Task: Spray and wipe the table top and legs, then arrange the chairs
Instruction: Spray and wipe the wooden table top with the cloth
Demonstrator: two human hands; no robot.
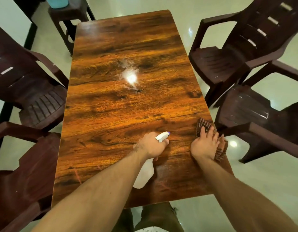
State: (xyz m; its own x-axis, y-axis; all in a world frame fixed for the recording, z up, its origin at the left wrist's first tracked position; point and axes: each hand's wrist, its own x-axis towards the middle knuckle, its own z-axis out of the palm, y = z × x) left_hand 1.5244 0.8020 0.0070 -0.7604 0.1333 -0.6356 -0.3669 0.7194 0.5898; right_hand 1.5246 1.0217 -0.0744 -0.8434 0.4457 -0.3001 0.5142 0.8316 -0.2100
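A glossy wood-grain table top (124, 101) fills the middle of the view. My left hand (151, 146) grips a white spray bottle (144, 174) above the near part of the table, its nozzle pointing away from me. My right hand (204, 144) lies flat with spread fingers on a brown checked cloth (203, 124) at the table's right edge. A bright wet patch (130, 76) shines near the table's centre.
Dark brown plastic chairs stand around the table: two on the left (27, 91) (22, 178) and two on the right (237, 52) (265, 124). A brown stool (69, 15) with a light blue object on it stands at the far left. The floor is pale glossy tile.
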